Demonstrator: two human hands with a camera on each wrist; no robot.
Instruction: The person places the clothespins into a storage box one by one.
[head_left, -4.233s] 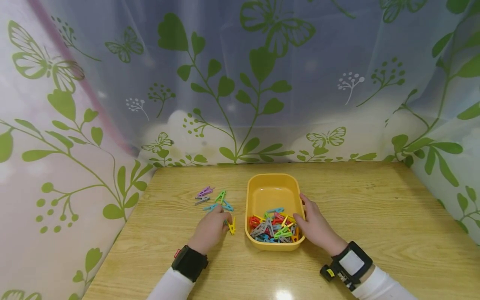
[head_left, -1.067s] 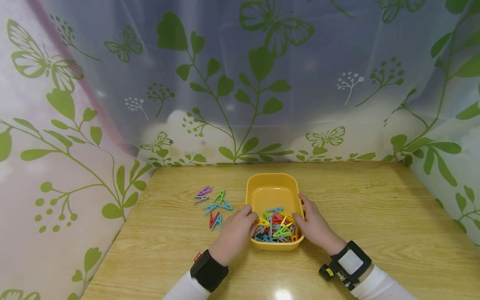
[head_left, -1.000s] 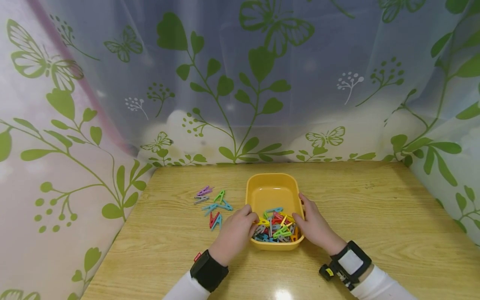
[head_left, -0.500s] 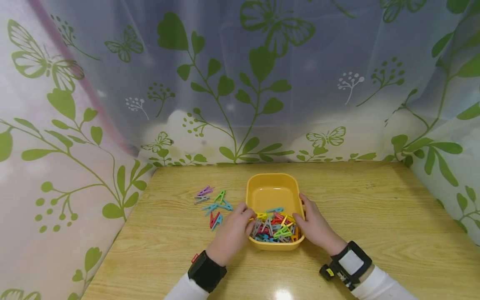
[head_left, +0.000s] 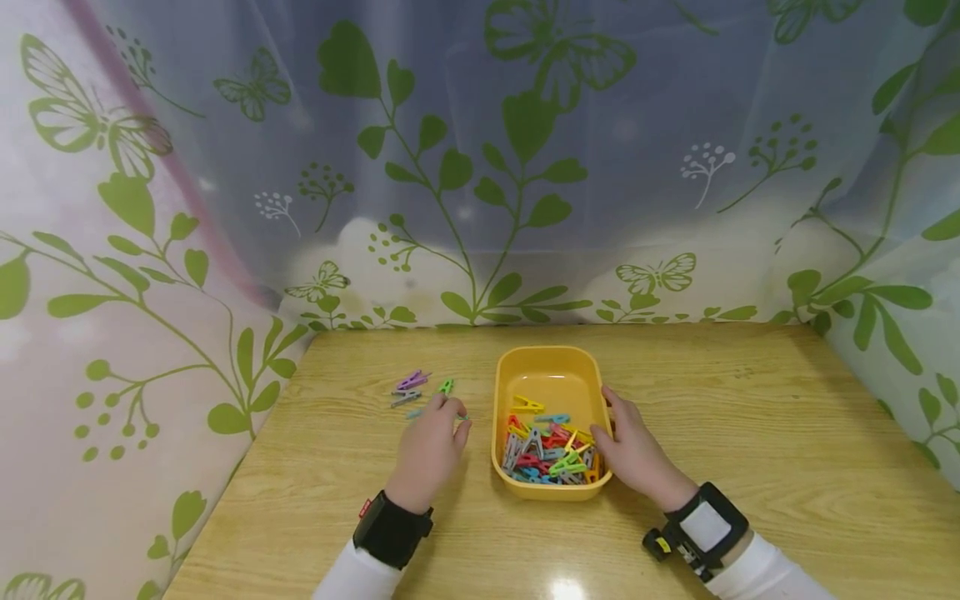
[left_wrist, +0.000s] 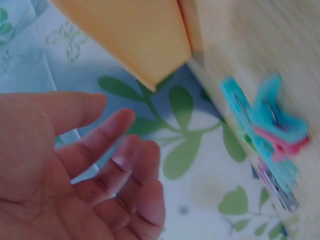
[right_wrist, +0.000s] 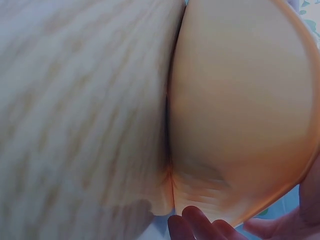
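In the head view my left hand (head_left: 427,454) hovers over the loose clothespins left of the yellow bin (head_left: 551,493). Its fingers are relaxed with nothing between them in the left wrist view, where blue clothespins (left_wrist: 238,102) and a red clothespin (left_wrist: 282,146) lie beyond the fingertips. My right hand (head_left: 639,450) grips the bin's right wall, thumb at the rim and fingers outside. A yellow clothespin (head_left: 528,406) lies inside, behind a mixed pile of clothespins (head_left: 566,462). A purple clothespin (head_left: 411,381), a grey one (head_left: 406,399) and a partly covered green one (head_left: 447,386) lie on the table.
The wooden table (head_left: 720,400) runs back to a printed curtain (head_left: 600,167) with green leaves and butterflies. More of the curtain hangs at both sides. A dark strap with a camera is worn on each wrist.
My left hand let go of the yellow clothespin in the bin and moved back left over the loose clothespins. The yellow clothespin now lies behind the pile. My right hand kept its place.
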